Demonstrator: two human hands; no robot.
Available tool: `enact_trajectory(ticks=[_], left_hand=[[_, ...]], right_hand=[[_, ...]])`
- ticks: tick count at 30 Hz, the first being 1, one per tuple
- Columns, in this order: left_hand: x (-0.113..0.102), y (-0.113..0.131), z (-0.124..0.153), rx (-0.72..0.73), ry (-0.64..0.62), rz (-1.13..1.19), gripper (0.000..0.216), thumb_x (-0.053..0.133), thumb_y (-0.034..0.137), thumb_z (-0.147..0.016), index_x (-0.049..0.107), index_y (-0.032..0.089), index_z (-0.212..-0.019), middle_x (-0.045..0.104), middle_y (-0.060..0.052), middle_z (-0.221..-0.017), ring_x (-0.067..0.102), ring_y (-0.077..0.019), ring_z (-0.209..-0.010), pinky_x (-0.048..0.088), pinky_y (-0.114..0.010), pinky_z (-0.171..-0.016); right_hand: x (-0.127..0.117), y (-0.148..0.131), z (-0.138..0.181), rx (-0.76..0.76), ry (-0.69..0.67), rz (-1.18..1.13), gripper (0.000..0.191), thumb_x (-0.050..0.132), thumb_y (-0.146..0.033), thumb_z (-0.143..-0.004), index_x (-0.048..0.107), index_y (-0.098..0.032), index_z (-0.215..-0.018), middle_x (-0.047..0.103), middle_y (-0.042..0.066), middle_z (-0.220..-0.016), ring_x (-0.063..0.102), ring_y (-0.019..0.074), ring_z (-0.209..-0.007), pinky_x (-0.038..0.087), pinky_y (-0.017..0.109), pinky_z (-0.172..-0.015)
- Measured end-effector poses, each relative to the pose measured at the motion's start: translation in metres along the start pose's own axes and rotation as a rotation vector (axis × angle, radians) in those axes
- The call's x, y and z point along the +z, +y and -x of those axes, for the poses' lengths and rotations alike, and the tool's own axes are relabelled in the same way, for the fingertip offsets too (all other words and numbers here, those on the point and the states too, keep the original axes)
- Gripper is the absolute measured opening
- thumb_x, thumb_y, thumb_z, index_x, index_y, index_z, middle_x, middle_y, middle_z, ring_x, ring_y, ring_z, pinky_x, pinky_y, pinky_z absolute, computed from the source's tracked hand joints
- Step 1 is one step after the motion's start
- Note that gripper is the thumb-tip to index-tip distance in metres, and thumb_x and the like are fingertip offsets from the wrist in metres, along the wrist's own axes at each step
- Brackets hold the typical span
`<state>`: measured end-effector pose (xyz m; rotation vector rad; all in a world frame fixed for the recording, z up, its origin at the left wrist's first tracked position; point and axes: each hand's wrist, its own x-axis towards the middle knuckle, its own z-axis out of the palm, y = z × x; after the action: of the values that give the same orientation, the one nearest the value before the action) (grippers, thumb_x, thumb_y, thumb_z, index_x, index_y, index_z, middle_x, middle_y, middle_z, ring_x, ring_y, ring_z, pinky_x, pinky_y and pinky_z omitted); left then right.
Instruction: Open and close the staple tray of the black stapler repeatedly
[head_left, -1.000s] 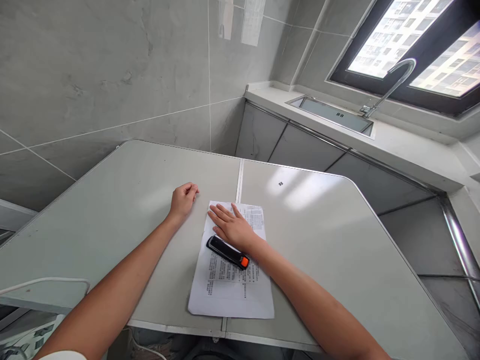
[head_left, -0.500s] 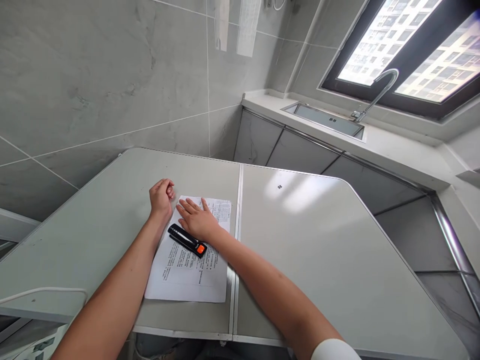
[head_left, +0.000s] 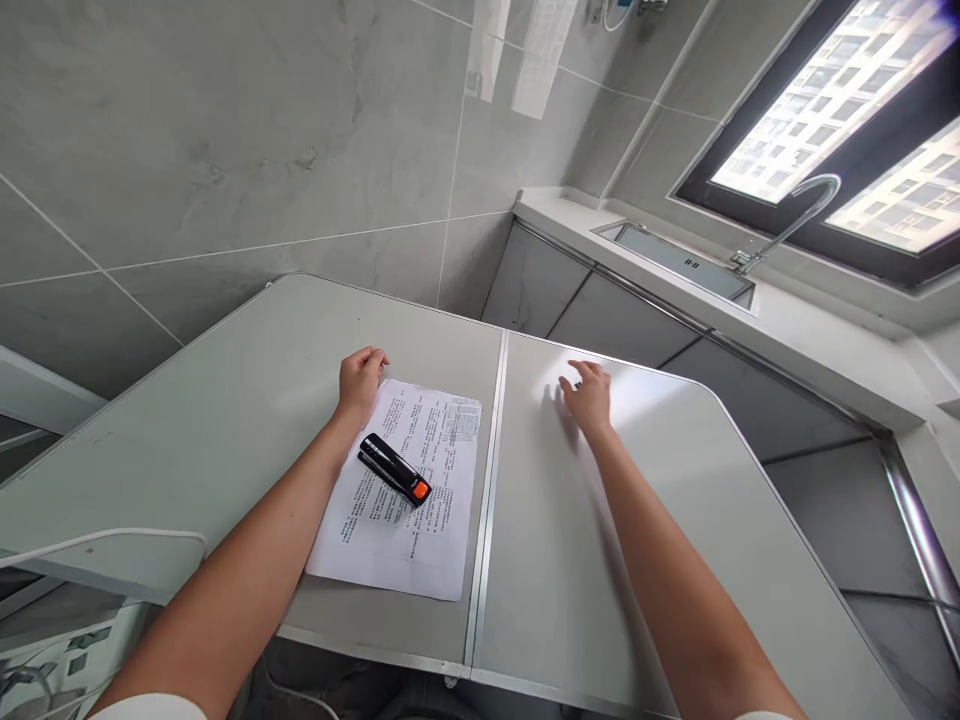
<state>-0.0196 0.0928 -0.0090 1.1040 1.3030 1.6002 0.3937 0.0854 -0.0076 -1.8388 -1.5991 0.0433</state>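
Observation:
A sheet of printed paper (head_left: 442, 560) lies on the left half of the table. On it rests a black stapler (head_left: 394, 468) with an orange end, slanting down to the right. My left hand (head_left: 361, 382) is curled closed beside the paper's upper left corner; I see nothing in its fingers. My right hand (head_left: 589, 392) is over the far part of the right half, thumb and fingers bent and apart. Between them shows a tiny dark piece (head_left: 577, 384), too small to name and partly covered by the fingers.
A metal-edged seam (head_left: 487, 500) divides the pale folding table (head_left: 225, 420). A white cable (head_left: 112, 535) crosses its near left corner. Beyond stand a tiled wall (head_left: 225, 120) and a counter with a sink (head_left: 675, 262) and tap (head_left: 795, 220) below a window.
My right hand has lifted off the paper and moved right to the small dark piece. The stapler stays on the paper, and my left hand stays beside it. The view has shifted slightly.

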Motion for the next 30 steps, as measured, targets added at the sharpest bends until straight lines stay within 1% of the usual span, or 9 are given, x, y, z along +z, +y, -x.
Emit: enact_trajectory(ticks=[2, 5, 9, 13, 17, 20, 25, 28, 30], left_hand=[[0.0, 0.001, 0.001, 0.007, -0.004, -0.023, 0.022, 0.063, 0.027, -0.081, 0.056, 0.018, -0.061, 0.036, 0.004, -0.055, 0.03, -0.009, -0.049, 0.022, -0.025, -0.046], [0.0, 0.0, 0.001, 0.006, 0.004, -0.046, 0.022, 0.062, 0.026, -0.08, 0.055, 0.019, -0.06, 0.034, 0.004, -0.055, 0.029, -0.0096, -0.049, 0.021, -0.026, -0.047], [0.001, -0.001, 0.001, 0.015, 0.01, -0.076, 0.022, 0.061, 0.026, -0.08, 0.055, 0.019, -0.061, 0.035, 0.003, -0.057, 0.029, -0.0097, -0.05, 0.021, -0.026, -0.047], [0.0, -0.003, 0.0, 0.015, 0.01, -0.08, 0.022, 0.06, 0.027, -0.081, 0.056, 0.019, -0.061, 0.035, 0.003, -0.057, 0.03, -0.0099, -0.05, 0.022, -0.026, -0.047], [0.0, -0.004, -0.001, 0.004, 0.0, -0.079, 0.022, 0.061, 0.028, -0.08, 0.056, 0.02, -0.061, 0.034, 0.004, -0.056, 0.029, -0.0103, -0.049, 0.02, -0.027, -0.047], [0.0, -0.004, -0.001, 0.003, 0.006, -0.076, 0.022, 0.062, 0.03, -0.08, 0.056, 0.02, -0.06, 0.033, 0.004, -0.055, 0.029, -0.0107, -0.049, 0.021, -0.028, -0.047], [0.0, -0.004, 0.0, 0.014, 0.011, -0.086, 0.022, 0.061, 0.03, -0.08, 0.056, 0.02, -0.061, 0.034, 0.004, -0.055, 0.03, -0.0112, -0.049, 0.021, -0.028, -0.047], [-0.001, -0.006, 0.0, 0.036, 0.004, -0.107, 0.022, 0.06, 0.028, -0.082, 0.056, 0.02, -0.062, 0.034, 0.003, -0.055, 0.032, -0.0112, -0.05, 0.022, -0.027, -0.048], [-0.002, -0.007, 0.0, 0.048, -0.006, -0.112, 0.022, 0.06, 0.027, -0.082, 0.056, 0.019, -0.062, 0.034, 0.003, -0.056, 0.032, -0.0112, -0.051, 0.023, -0.027, -0.048]], right_hand=[[-0.007, 0.035, -0.01, -0.011, -0.086, 0.052, 0.04, 0.063, -0.032, -0.084, 0.074, -0.019, -0.119, 0.066, 0.015, -0.127, 0.059, 0.0309, -0.111, 0.048, 0.048, -0.101], [-0.009, 0.055, -0.011, -0.078, -0.171, 0.088, 0.031, 0.057, -0.031, -0.085, 0.079, -0.02, -0.104, 0.074, 0.012, -0.112, 0.063, 0.0268, -0.096, 0.049, 0.044, -0.096], [-0.007, 0.053, -0.005, -0.093, -0.138, 0.088, 0.03, 0.05, -0.021, -0.083, 0.08, -0.019, -0.087, 0.075, 0.011, -0.098, 0.064, 0.0247, -0.085, 0.051, 0.039, -0.086], [-0.002, 0.036, -0.006, -0.064, -0.097, 0.081, 0.03, 0.05, -0.017, -0.079, 0.079, -0.018, -0.086, 0.075, 0.011, -0.089, 0.065, 0.0242, -0.08, 0.051, 0.039, -0.083], [0.024, -0.016, -0.007, -0.077, -0.091, -0.097, 0.029, 0.052, -0.019, -0.081, 0.077, -0.017, -0.095, 0.077, 0.01, -0.093, 0.068, 0.0223, -0.08, 0.053, 0.038, -0.086], [0.058, -0.081, -0.005, -0.167, -0.192, -0.247, 0.028, 0.053, -0.017, -0.083, 0.076, -0.019, -0.098, 0.077, 0.008, -0.095, 0.069, 0.0217, -0.083, 0.054, 0.037, -0.086], [0.11, -0.178, -0.003, -0.382, -0.37, -0.22, 0.029, 0.054, -0.008, -0.089, 0.073, -0.015, -0.109, 0.076, 0.006, -0.101, 0.064, 0.0193, -0.093, 0.052, 0.037, -0.091], [0.129, -0.206, -0.005, -0.463, -0.422, -0.218, 0.024, 0.056, -0.008, -0.093, 0.072, -0.014, -0.109, 0.074, 0.004, -0.101, 0.062, 0.018, -0.1, 0.051, 0.036, -0.096], [0.138, -0.214, -0.005, -0.501, -0.453, -0.212, 0.019, 0.061, -0.018, -0.098, 0.069, -0.014, -0.115, 0.072, 0.006, -0.109, 0.064, 0.0192, -0.103, 0.054, 0.039, -0.096]])
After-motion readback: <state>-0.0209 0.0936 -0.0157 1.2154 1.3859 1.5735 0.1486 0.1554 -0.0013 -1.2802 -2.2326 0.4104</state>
